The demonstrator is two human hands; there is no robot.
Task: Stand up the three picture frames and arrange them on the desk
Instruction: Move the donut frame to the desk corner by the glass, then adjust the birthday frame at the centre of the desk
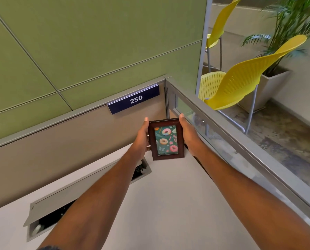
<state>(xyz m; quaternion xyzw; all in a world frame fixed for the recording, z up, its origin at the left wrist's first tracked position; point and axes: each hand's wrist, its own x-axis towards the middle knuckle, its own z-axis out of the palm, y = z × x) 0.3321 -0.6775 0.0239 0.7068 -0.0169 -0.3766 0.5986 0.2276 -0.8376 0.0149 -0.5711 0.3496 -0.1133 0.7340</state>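
A small dark-wood picture frame (166, 139) with a doughnut print on a teal ground stands upright in the far corner of the pale desk (168, 204), its lower edge at the desk surface. My left hand (141, 138) grips its left side and my right hand (187, 136) grips its right side, thumbs up at the top corners. Only this one frame is in view.
An open cable tray (85, 197) with a raised lid runs along the desk's back edge, left of the frame. A beige partition carries a blue "250" sign (134, 100). A glass-topped divider (241, 147) bounds the right. Yellow chairs (241, 82) and a potted plant (284, 42) stand beyond.
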